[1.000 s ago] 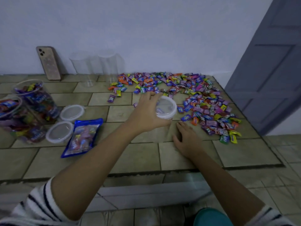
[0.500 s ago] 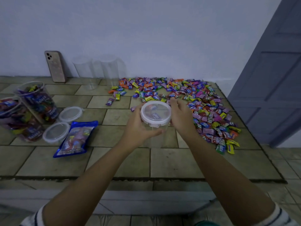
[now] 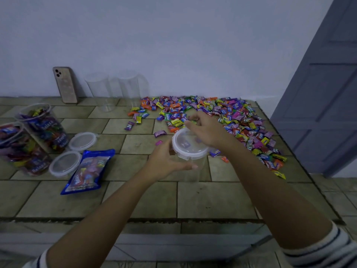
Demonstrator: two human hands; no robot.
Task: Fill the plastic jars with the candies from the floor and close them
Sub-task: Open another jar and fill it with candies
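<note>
A clear plastic jar [image 3: 190,167] with a white-rimmed lid [image 3: 188,147] stands on the tiled floor in the middle. My left hand [image 3: 166,161] grips the jar's side just under the lid. My right hand [image 3: 207,130] lies over the lid's far edge with its fingers curled on the rim. A wide heap of wrapped candies [image 3: 231,120] covers the floor behind and to the right of the jar. Two candy-filled open jars [image 3: 44,128] stand at the left.
Two loose lids [image 3: 82,141] lie by the filled jars, beside a blue candy bag [image 3: 87,171]. Two empty clear jars [image 3: 116,89] and a phone [image 3: 65,85] stand against the wall. A grey door [image 3: 324,93] is at the right. A step edge runs along the front.
My right hand rose from the floor to the jar, then shifted from the lid's side onto its far rim. The left hand slid from the lid down to the jar's side.
</note>
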